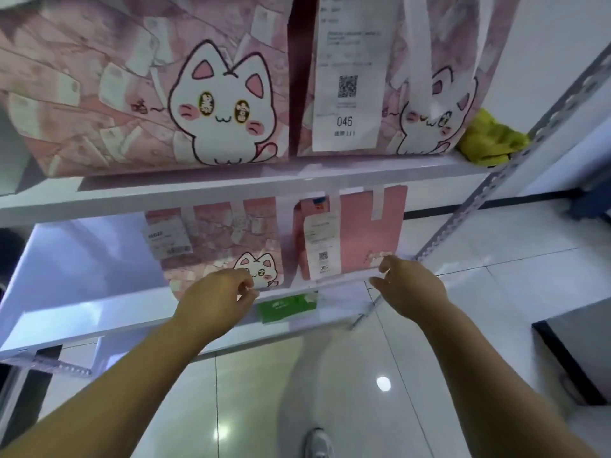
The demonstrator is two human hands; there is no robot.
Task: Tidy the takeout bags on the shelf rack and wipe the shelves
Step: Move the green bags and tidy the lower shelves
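Observation:
Two pink cat-print takeout bags stand on the upper shelf [231, 186]: a wide one [148, 94] at left and one with a long receipt marked 046 [380, 77] at right. On the middle shelf [99, 302] stand a cat-print bag [224, 246] and a plain pink bag [357, 233] with a receipt. My left hand [218, 302] hovers at the cat-print bag's lower front, fingers loosely curled, holding nothing. My right hand [410, 285] reaches the plain pink bag's lower right corner, fingers relaxed near the shelf edge.
A yellow-green cloth [489, 140] lies crumpled at the right end of the upper shelf. A green packet [284, 307] lies on the shelf below. The grey perforated rack upright [496, 180] runs down the right side. Glossy tiled floor, my leg and shoe are underneath.

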